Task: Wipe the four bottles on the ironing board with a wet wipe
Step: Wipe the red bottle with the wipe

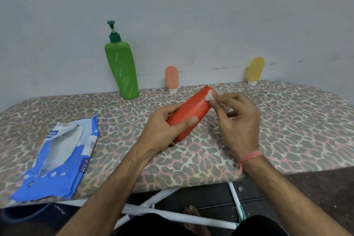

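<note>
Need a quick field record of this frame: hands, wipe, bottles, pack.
left hand: grips the red bottle, held tilted above the ironing board
right hand: pinches the wet wipe, wadded, against the red bottle's far end
green pump bottle: upright at the wall
peach bottle: standing cap down, untouched
yellow bottle: standing cap down, far right
wipes pack: open, lying flat at left

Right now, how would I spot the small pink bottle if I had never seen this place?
Find the ironing board against the wall. Along its far edge, the pink bottle stands cap-down between the tall green pump bottle and the yellow bottle. It is small, pale salmon, without a pump.
</note>
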